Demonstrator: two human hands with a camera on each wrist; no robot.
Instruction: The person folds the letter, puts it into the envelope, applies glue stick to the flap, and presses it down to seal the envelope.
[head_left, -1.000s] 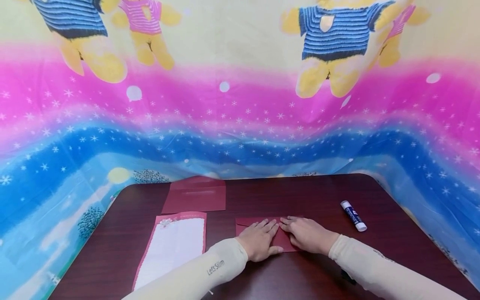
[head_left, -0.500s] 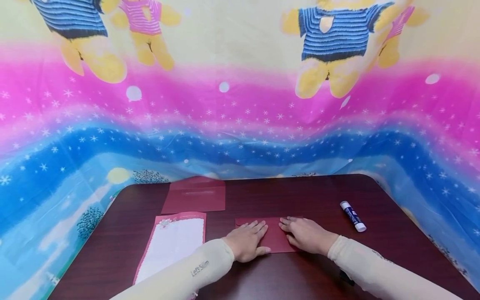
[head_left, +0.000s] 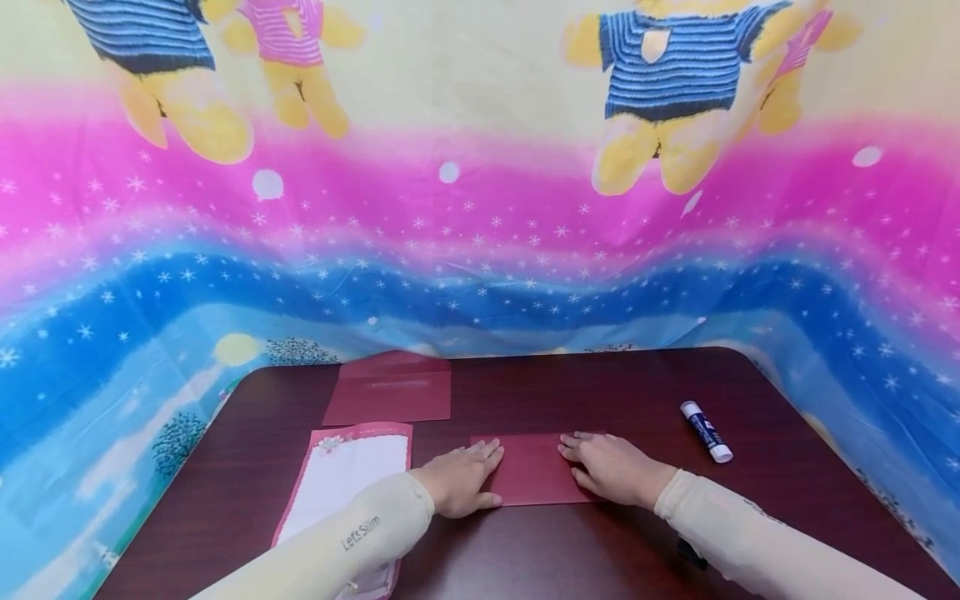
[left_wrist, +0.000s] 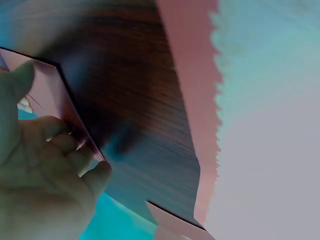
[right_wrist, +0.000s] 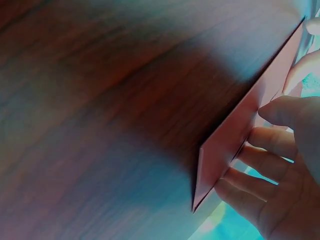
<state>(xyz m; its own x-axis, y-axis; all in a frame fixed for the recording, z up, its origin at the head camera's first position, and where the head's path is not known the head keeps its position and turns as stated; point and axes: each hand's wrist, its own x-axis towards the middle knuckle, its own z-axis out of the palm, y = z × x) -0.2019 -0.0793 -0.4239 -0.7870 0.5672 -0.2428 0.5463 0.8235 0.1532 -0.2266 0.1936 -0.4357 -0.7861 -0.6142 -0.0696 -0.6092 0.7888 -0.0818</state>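
A dark red envelope (head_left: 531, 472) lies flat on the table in the head view, its flap side folded down. My left hand (head_left: 459, 478) presses on its left end with straight fingers and the thumb spread toward the near edge. On the right end rests my right hand (head_left: 619, 472), its fingers extended across the paper. In the right wrist view the fingertips touch the envelope (right_wrist: 225, 150) along its far side. The left wrist view has the left hand (left_wrist: 50, 165) over the envelope's corner. Each hand covers one end of the envelope.
A second red envelope (head_left: 393, 400), flap raised, lies at the back left. White letter paper with a red border (head_left: 352, 479) is partly under the left sleeve. A glue stick (head_left: 707, 432) lies to the right on the dark table (head_left: 570, 392).
My left hand has slid leftward along the envelope, from beside the right hand to the left end, uncovering the middle. The right hand has stayed in place.
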